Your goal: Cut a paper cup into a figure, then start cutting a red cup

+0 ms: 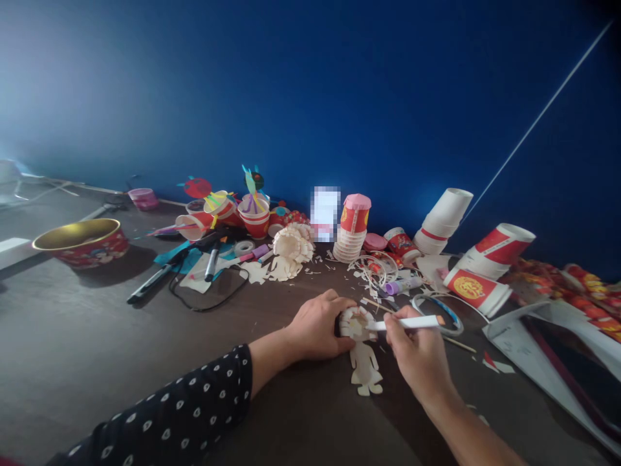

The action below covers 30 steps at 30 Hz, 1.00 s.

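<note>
A cream paper doll (365, 367) with a fringed, curled head lies flat on the dark table in front of me. My left hand (320, 327) grips the left side of its head, the thumb low and the fingers curled over the top. In my right hand (420, 349) is a white marker (412, 322) with an orange end, held like a pen. Its tip points left at the doll's head; whether it touches the paper I cannot tell. Behind the hands stands a larger fringed paper piece (291, 246).
A stack of paper cups (350, 236) stands at the back, with leaning cups (478, 291) to the right. On the left are a gold-lined paper bowl (82, 244) and a black-and-white pen-shaped tool (155, 281). A tablet (577, 369) lies at right. Paper scraps and tubing surround the work area.
</note>
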Motion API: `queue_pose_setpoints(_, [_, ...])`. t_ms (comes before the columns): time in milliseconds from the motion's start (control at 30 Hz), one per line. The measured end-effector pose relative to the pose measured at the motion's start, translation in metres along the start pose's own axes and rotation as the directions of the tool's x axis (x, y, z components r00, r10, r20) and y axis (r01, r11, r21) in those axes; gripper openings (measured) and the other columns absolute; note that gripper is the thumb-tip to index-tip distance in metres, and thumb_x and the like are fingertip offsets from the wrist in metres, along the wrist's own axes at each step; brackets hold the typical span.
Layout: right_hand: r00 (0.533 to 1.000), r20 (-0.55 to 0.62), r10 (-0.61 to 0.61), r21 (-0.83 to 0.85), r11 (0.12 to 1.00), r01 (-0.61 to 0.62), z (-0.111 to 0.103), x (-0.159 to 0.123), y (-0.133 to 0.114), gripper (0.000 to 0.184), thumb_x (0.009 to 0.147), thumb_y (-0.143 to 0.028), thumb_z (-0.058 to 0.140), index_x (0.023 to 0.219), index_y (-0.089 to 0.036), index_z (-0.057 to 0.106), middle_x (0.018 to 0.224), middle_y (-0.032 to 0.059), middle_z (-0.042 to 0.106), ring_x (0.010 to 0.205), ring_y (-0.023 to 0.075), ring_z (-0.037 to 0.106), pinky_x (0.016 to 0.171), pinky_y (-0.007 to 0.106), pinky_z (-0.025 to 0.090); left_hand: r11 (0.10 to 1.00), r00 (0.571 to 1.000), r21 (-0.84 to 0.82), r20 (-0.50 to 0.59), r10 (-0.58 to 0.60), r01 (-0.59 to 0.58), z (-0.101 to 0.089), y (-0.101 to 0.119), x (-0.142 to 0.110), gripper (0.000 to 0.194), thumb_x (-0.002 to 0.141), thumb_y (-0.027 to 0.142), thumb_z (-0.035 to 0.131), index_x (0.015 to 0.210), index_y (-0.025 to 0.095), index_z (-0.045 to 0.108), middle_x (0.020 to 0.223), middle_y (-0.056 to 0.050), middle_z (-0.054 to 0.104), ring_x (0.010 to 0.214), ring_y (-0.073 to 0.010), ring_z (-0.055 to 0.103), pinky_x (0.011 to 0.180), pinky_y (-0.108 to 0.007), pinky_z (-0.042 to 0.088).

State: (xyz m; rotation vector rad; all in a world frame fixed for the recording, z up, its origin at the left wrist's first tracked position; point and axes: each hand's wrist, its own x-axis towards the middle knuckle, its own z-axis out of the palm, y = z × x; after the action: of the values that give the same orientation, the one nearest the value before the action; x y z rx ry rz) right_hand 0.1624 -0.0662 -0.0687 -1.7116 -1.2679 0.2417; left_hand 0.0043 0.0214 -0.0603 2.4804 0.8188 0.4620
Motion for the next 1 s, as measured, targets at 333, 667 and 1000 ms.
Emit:
queue_pose_setpoints(333, [0.990,0.110,-0.088,-0.104,0.990,0.099,0.0038,0.0001,0.0050,0.025,0.079,-0.036,0.047,0.059,-0.022,0.045,0.043,-0.0045,0.047,0.040,0.0135,0.045,0.041,0.023,0.035,1.000,1.000,0.007,-0.008,-0.007,0.007,0.0025,-0.0016,0.0000,0.057,0.059,0.034,0.065,0.113,0.025,0.051,0.100,-0.004,0.053,0.089,-0.0215,0.056,0.082,-0.034,0.044])
queue_pose_setpoints(667, [0.988,0.126,-0.095,-0.101,0.989,0.108,0.0045,0.0008,0.0039,0.025,0.079,-0.037,0.046,0.060,-0.021,0.045,0.043,-0.0042,0.047,0.040,0.0135,0.045,0.041,0.023,0.035,1.000,1.000,0.009,-0.011,-0.001,0.002,0.0031,-0.0021,0.0001,0.057,0.059,0.035,0.064,0.113,0.025,0.050,0.099,-0.004,0.053,0.089,-0.0213,0.056,0.081,-0.034,0.044])
queue_pose_setpoints(1000, [0.988,0.116,-0.104,-0.140,0.983,0.120,0.0052,0.0014,0.0054,0.023,0.078,-0.034,0.047,0.059,-0.021,0.046,0.043,-0.0034,0.049,0.040,0.0138,0.046,0.041,0.023,0.035,1.000,1.000,0.010,-0.009,-0.005,0.005,0.0022,-0.0011,0.0002,0.056,0.059,0.035,0.065,0.112,0.026,0.051,0.099,-0.004,0.053,0.089,-0.0208,0.056,0.081,-0.033,0.044])
